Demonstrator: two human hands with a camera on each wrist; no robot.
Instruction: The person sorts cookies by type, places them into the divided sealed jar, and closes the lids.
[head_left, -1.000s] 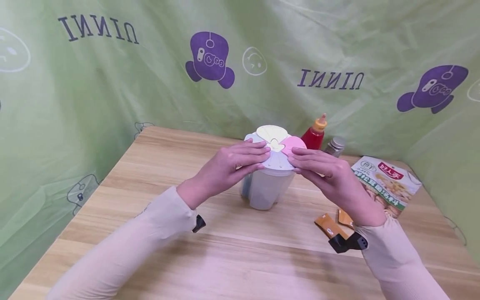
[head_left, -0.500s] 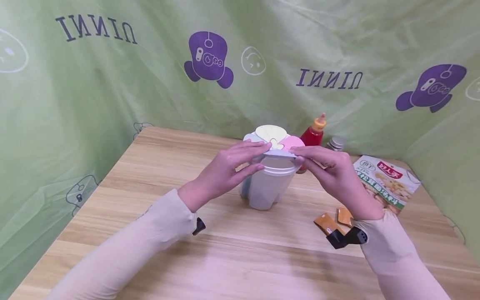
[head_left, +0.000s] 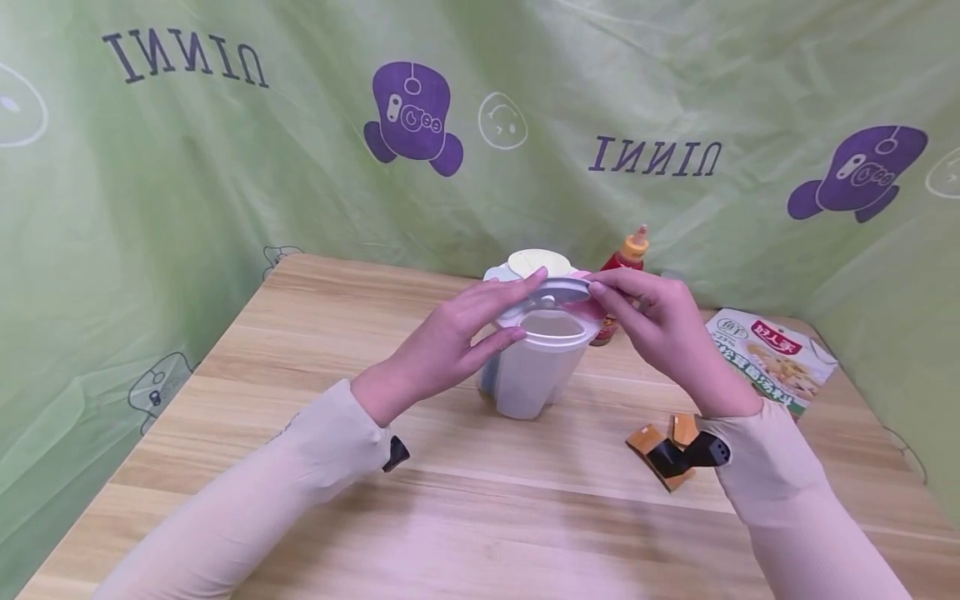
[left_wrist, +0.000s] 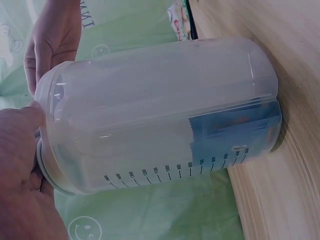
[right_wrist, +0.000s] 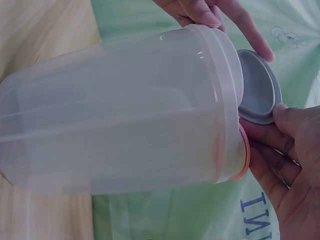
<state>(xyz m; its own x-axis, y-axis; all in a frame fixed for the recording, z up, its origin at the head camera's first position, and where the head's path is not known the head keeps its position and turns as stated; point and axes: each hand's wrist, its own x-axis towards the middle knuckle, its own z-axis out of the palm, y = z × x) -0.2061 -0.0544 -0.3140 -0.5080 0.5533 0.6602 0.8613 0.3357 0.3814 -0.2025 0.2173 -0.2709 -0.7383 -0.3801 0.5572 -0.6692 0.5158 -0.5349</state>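
Observation:
A translucent, multi-compartment storage canister (head_left: 532, 379) stands upright on the wooden table, beneath a petal-shaped lid in pastel colours. Its front grey flap (head_left: 566, 292) is raised, uncovering the opening below. My right hand (head_left: 660, 325) pinches this flap's edge between thumb and fingers; the right wrist view shows the flap's underside tilted up. Across the lid's left part lies my left hand (head_left: 457, 337), index finger straight and touching the flap, thumb at the rim. Measuring marks run along the canister wall (left_wrist: 150, 177) in the left wrist view, with something blue (left_wrist: 235, 135) inside.
Behind the canister, to the right, stands a red squeeze bottle (head_left: 635, 247) with a yellow cap. A printed food packet (head_left: 780, 354) lies farther right. Small orange-brown sachets (head_left: 684, 429) lie near my right wrist. A green curtain (head_left: 300, 167) hangs behind the table.
The grey flap has swung up from lying closed, lifted by my right hand, which has risen slightly. My left index finger has lifted with it, while the canister stays in place.

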